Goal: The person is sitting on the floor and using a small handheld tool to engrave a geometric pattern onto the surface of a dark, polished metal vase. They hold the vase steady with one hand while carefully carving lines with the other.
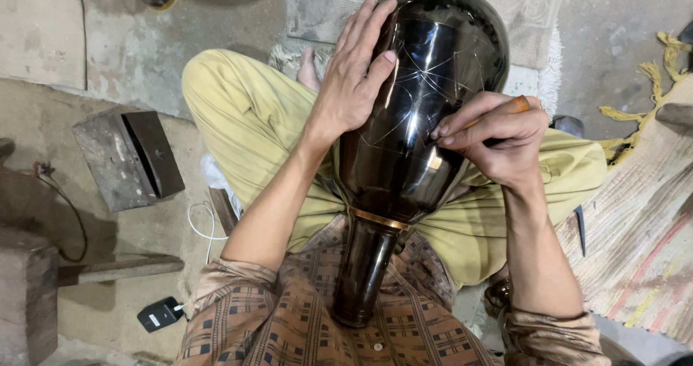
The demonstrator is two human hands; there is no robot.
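A large, glossy dark vase point(419, 120) lies across the seated person's lap, its narrow neck pointing toward the chest and its broad belly toward the far side. The left hand point(354, 77) lies flat and spread on the left shoulder of the vase, fingers open, steadying it. The right hand point(498, 138) is closed around a thin engraving tool point(505, 110) with an orange handle, its tip set against the vase's right side, where fine scratched lines already cross the surface.

The polished skin looks slippery, so the tip could skid and leave a stray scratch if the pressure turns uneven. Held only by an open palm and the legs, the vase could also roll to the right and throw the line off. On the floor to the left sit a metal block point(126, 160) and, nearer, a black charger point(160, 314) with a white cable; a striped woven mat point(642, 243) lies on the right.
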